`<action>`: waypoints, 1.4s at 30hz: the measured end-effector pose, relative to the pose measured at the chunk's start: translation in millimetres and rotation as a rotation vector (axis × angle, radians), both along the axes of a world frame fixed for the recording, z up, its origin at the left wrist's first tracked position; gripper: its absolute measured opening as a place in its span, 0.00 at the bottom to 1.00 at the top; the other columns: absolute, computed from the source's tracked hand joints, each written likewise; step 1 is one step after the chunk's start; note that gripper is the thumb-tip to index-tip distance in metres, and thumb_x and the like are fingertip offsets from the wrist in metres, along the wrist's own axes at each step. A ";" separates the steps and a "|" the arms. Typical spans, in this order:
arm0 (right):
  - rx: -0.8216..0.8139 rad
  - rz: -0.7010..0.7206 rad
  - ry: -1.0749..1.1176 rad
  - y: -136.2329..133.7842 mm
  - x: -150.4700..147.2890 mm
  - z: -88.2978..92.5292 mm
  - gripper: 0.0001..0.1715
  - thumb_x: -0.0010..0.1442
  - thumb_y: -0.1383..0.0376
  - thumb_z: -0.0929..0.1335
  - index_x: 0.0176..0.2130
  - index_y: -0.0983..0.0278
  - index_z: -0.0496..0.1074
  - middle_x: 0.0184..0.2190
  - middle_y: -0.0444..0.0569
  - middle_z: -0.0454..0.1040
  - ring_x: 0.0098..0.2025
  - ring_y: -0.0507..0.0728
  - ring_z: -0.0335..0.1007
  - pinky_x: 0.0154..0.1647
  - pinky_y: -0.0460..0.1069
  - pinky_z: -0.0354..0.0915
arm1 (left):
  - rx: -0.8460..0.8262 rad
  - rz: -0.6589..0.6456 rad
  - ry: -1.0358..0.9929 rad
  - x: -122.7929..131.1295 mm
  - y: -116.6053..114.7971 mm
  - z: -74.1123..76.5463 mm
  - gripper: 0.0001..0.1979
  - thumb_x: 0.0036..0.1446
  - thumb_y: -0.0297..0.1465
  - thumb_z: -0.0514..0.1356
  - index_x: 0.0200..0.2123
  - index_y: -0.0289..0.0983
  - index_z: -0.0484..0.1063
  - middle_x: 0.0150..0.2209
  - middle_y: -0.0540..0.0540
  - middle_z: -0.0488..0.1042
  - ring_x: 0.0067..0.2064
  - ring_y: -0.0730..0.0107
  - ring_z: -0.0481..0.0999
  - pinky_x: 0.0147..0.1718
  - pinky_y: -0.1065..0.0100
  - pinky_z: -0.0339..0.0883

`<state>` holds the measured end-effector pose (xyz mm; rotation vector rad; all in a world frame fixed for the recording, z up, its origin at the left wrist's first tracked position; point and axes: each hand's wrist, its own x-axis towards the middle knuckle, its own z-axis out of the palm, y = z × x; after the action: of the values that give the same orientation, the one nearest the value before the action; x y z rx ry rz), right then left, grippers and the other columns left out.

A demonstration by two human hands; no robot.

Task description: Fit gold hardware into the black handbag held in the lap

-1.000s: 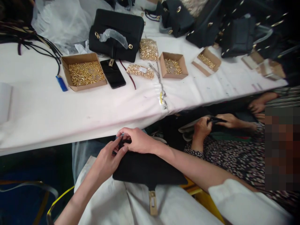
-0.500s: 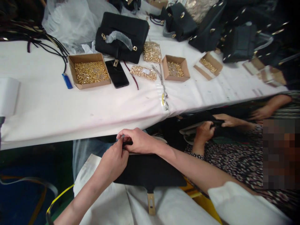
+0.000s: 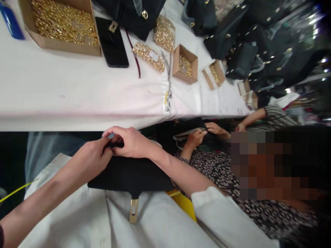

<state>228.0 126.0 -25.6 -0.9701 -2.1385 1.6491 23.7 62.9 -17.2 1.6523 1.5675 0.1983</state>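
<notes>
A black handbag (image 3: 137,175) lies across my lap, its flap toward me and a gold clasp plate (image 3: 133,210) hanging from the flap's tab. At the bag's far edge my left hand (image 3: 97,155) is closed, pinching a short black strap (image 3: 117,144). My right hand (image 3: 133,142) comes over the bag from the right, its thumb and fingers curled round the same strap. The fingertips of both hands meet there and partly hide it. How the strap joins the bag is covered by my hands.
Beyond my hands runs a white-covered table (image 3: 85,93). On it are a cardboard box of gold fittings (image 3: 62,44), a black phone (image 3: 112,44), bagged fittings (image 3: 148,57), smaller boxes (image 3: 184,70) and several black handbags (image 3: 222,38). A co-worker's hands (image 3: 195,137) work close on the right.
The view has swung right, so table and lap appear further left. Both my hands stay together at the bag's far edge, and the left hand's fingers have shifted slightly around the strap.
</notes>
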 end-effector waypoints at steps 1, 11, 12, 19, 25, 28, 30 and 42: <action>-0.003 -0.010 -0.003 -1.0 0.2 -1.5 0.29 0.63 0.69 0.73 0.62 0.56 0.73 0.41 0.38 0.79 0.44 0.50 0.77 0.50 0.45 0.66 | 0.006 0.020 -0.022 0.6 -1.0 -1.4 0.07 0.66 0.28 0.53 0.36 0.41 0.70 0.29 0.49 0.73 0.28 0.65 0.70 0.33 0.61 0.53; 0.041 -0.074 -0.113 -4.5 -8.1 -4.0 0.31 0.57 0.71 0.75 0.59 0.56 0.76 0.40 0.43 0.82 0.41 0.55 0.78 0.44 0.47 0.67 | 0.015 0.092 0.007 6.8 -6.1 0.3 0.11 0.67 0.28 0.54 0.34 0.39 0.75 0.27 0.48 0.74 0.26 0.67 0.66 0.31 0.62 0.51; 0.037 -0.081 -0.116 -5.1 -7.8 -3.4 0.31 0.57 0.71 0.75 0.59 0.56 0.76 0.40 0.43 0.82 0.41 0.55 0.78 0.44 0.47 0.67 | 0.012 0.086 0.034 6.8 -6.7 0.9 0.11 0.67 0.29 0.54 0.34 0.40 0.75 0.27 0.48 0.74 0.26 0.67 0.64 0.31 0.62 0.51; -0.081 -0.108 -0.014 -7.1 -3.4 -10.3 0.26 0.59 0.70 0.76 0.56 0.57 0.77 0.40 0.42 0.83 0.41 0.54 0.81 0.44 0.47 0.70 | -0.039 0.033 0.068 1.2 1.2 -3.4 0.11 0.64 0.27 0.55 0.32 0.40 0.75 0.27 0.47 0.76 0.27 0.66 0.69 0.31 0.61 0.51; -0.060 -0.151 -0.023 -9.7 -1.0 -18.4 0.22 0.59 0.71 0.73 0.53 0.60 0.79 0.42 0.45 0.85 0.44 0.55 0.83 0.47 0.48 0.73 | -0.019 0.025 0.089 1.7 5.5 -7.6 0.10 0.64 0.28 0.56 0.32 0.41 0.75 0.27 0.48 0.76 0.28 0.66 0.70 0.32 0.61 0.52; -0.044 -0.144 -0.020 -9.4 0.1 -18.2 0.23 0.59 0.71 0.73 0.54 0.60 0.79 0.43 0.46 0.85 0.45 0.55 0.83 0.48 0.48 0.73 | -0.016 0.029 0.065 2.0 4.7 -8.5 0.09 0.64 0.28 0.56 0.32 0.41 0.74 0.27 0.49 0.76 0.29 0.66 0.70 0.32 0.61 0.52; -0.045 -0.141 -0.025 -8.5 0.0 -16.9 0.23 0.59 0.71 0.73 0.54 0.60 0.79 0.42 0.46 0.85 0.44 0.55 0.83 0.47 0.48 0.73 | -0.018 0.032 0.059 2.1 3.9 -7.7 0.09 0.64 0.27 0.56 0.32 0.41 0.74 0.27 0.50 0.75 0.28 0.67 0.69 0.32 0.62 0.52; -0.034 -0.128 0.004 -3.9 1.3 -12.0 0.24 0.55 0.74 0.73 0.50 0.60 0.77 0.37 0.41 0.82 0.38 0.52 0.80 0.41 0.45 0.70 | -0.004 0.046 0.068 3.8 -2.7 -6.5 0.10 0.65 0.30 0.55 0.31 0.40 0.74 0.26 0.49 0.74 0.30 0.66 0.71 0.33 0.61 0.53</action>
<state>229.3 122.1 -37.7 -1.0888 -2.0075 1.6291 27.6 60.1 -23.6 1.6360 1.6567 0.1647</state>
